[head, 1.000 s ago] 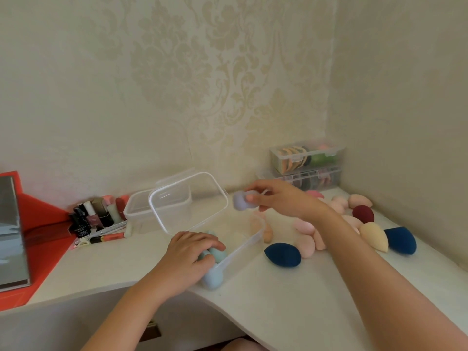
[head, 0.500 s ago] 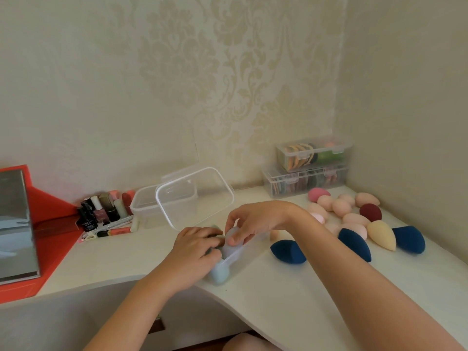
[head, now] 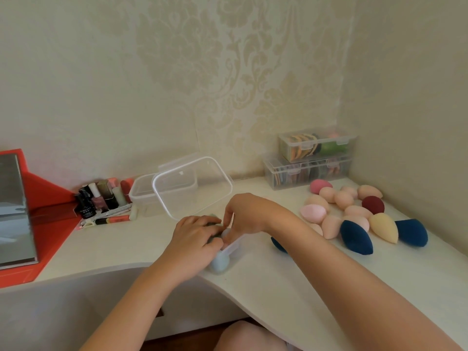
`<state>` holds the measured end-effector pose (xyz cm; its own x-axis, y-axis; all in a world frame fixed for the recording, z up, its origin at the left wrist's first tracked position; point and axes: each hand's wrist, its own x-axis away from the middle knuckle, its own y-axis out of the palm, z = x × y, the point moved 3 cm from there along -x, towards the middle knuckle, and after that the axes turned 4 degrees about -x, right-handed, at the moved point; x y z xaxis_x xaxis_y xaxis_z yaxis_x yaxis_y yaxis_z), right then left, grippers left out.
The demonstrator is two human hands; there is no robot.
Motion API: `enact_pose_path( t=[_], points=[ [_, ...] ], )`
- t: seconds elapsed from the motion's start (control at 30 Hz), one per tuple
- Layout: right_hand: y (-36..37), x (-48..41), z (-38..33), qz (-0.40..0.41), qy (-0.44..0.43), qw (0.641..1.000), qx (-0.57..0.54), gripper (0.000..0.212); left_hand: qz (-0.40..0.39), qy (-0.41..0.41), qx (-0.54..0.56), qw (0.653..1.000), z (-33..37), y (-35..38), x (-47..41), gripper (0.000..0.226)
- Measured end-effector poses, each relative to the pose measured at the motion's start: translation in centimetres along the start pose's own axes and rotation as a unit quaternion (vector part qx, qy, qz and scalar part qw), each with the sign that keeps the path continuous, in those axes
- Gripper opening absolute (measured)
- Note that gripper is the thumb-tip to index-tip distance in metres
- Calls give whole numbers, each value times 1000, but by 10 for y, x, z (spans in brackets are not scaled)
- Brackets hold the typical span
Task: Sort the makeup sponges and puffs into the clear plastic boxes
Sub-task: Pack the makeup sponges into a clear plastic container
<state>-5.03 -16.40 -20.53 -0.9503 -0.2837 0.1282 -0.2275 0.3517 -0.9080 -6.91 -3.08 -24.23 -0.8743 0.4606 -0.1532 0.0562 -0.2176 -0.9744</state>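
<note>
Sponges (head: 344,200) heaped right; polish bottles (head: 98,198) left; hands (head: 195,239) cover box (head: 234,246); lid (head: 192,186) raised.

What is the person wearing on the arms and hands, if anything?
Nothing visible. The left hand and right hand carry no gloves, rings or watch. The left forearm and right forearm are bare; no sleeve is in view.

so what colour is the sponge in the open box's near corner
The rounded foam sponge is pale blue; head view.
</note>
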Motion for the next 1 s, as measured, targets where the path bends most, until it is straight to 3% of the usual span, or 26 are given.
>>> enact_pose_path(
  t=[0.1, 0.4, 0.57, 0.7, 0.77, 0.87, 0.93, 1.0],
  points=[
    [-7, 14, 0, -17, -18, 998, -53, 49, 13, -4, 6, 1000, 1, -1, 0, 57],
    [-12, 26, 2, -59, -60, 991, -104, 12, -35, -26, 64, 997, 1, -11, -4, 68],
    [-20, 38, 1, -97, -65, 980, -161, 21, -24, -45, 64, 997, 2, -14, -12, 26],
    [-44, 36, 24, 27, -27, 993, -113, 11, 5, -43, 62, 997, 7, -12, -14, 15],
    [-55, 41, 38, 53, 33, 998, -25, 22, 18, -41, 55, 997, 7, -10, -12, 11],
    [-48, 47, 46, -70, 137, 984, 95, 41, 27, -48, 46, 997, 8, -9, -13, 12],
    [-37, 43, 49, -138, 170, 971, 98, 41, 29, -54, 41, 997, 8, -9, -14, 15],
    [-30, 39, 50, -152, 175, 968, 92, 40, 28, -59, 36, 997, 7, -8, -15, 17]
  ],
)
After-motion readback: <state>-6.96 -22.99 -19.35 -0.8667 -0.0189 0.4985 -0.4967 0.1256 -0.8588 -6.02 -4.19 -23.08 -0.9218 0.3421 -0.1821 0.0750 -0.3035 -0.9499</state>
